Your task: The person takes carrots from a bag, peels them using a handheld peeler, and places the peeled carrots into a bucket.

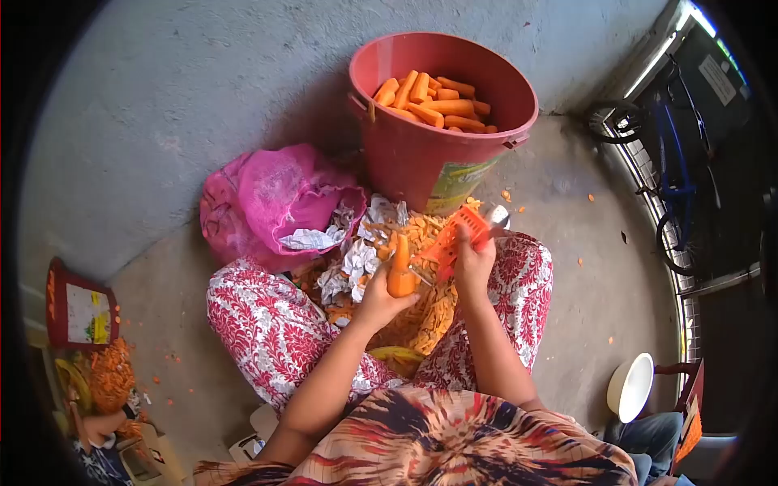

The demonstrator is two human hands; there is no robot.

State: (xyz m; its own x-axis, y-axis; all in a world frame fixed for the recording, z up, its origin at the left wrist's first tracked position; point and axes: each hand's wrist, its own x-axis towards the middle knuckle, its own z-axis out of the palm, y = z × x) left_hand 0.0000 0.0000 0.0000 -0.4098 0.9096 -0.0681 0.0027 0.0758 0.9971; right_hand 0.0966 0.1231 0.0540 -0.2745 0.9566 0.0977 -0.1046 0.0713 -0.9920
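Note:
A peeled-looking orange carrot [401, 271] points upward in my left hand [384, 296], whose fingers wrap round its thick lower end. My right hand [473, 266] grips an orange slotted tool [456, 236], which tilts just right of the carrot. Something metallic and shiny [498, 216] shows beyond my right hand; I cannot make out what it is. Below both hands, between my knees, lies a heap of orange peelings [434, 322] with crumpled paper [359, 261] on its left side.
Behind the heap stands a large red bucket [405, 162] holding several carrots [442, 104]. A pink sack [267, 198] leans beside it. Another red bucket [57, 304] and a person's arm [101, 425] are at left. At right are a white basin [630, 387] and a bicycle [675, 162].

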